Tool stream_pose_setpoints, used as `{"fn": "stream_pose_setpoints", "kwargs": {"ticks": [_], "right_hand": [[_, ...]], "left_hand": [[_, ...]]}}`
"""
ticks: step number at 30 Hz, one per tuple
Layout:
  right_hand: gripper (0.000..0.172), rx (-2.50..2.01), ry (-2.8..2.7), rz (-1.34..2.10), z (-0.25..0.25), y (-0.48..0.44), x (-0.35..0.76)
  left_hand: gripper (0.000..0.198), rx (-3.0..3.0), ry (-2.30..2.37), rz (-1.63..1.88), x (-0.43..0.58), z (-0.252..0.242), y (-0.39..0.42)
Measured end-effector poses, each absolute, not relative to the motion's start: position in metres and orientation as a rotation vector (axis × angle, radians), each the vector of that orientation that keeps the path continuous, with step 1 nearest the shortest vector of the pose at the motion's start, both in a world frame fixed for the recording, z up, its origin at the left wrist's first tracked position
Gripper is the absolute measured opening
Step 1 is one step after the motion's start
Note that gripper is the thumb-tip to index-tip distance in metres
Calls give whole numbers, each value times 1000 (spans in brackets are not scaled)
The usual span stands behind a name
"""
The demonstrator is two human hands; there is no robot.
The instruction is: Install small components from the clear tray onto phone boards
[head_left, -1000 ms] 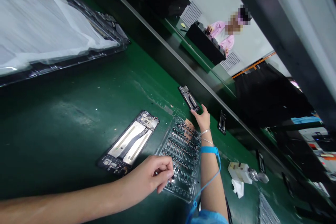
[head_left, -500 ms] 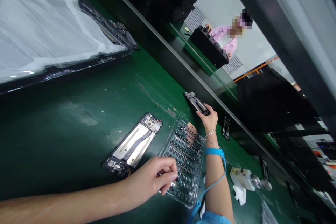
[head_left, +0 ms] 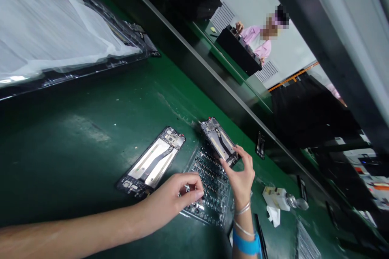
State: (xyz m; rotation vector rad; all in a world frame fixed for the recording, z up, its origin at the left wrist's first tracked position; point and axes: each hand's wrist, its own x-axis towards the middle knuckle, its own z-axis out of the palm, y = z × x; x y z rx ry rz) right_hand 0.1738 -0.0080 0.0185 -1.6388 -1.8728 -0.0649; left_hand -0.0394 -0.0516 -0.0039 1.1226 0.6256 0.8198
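My right hand (head_left: 240, 178) grips the near end of an open phone frame (head_left: 219, 141) and holds it lifted over a clear plastic tray (head_left: 209, 190) of several small black parts. My left hand (head_left: 179, 196) hovers at the tray's near-left edge, thumb and fingers pinched on a tiny shiny part. A second open phone frame (head_left: 153, 162) lies flat on the green mat (head_left: 75, 137), just left of the tray. A blue wrist strap (head_left: 246, 247) and thin bracelets circle my right wrist.
A white sheet over black trays (head_left: 54, 36) fills the far left. A white bottle and crumpled wipe (head_left: 281, 200) lie right of the tray. A dark rail (head_left: 219, 85) bounds the bench; small black parts (head_left: 259, 143) rest along it. Another person in pink (head_left: 258, 38) works across the line.
My right hand has pulled the far phone frame back from the rail and lifted it over the tray. My left hand has stayed at the tray's edge, still pinched.
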Motion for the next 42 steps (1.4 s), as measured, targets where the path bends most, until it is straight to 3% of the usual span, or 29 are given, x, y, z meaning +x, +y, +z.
{"fn": "stream_pose_setpoints", "kwargs": {"ticks": [6, 11, 15, 18, 21, 26, 32, 42], "right_hand": [[39, -1606, -1851, 25, 16, -83, 139], [32, -1589, -1715, 207, 4, -135, 133], [22, -1889, -1360, -148, -10, -166, 174], [30, -2121, -1378, -366, -25, -180, 212], [35, -2203, -1512, -354, -37, -182, 228], [14, -1847, -1477, -225, -21, -163, 181], [41, -1450, -1794, -103, 2, -140, 111], [38, -1408, -1927, -139, 3, -138, 112]], "left_hand": [[19, 801, 701, 967, -43, -2, -37], [23, 954, 857, 912, -48, -3, -35], [26, 1101, 832, 765, -46, -8, -45], [28, 1173, 793, 680, -43, -10, -53], [25, 1226, 778, 640, -40, -9, -56], [21, 1295, 788, 631, -38, -7, -54], [19, 1343, 803, 648, -37, -5, -55], [18, 1364, 810, 649, -38, -4, -55]]}}
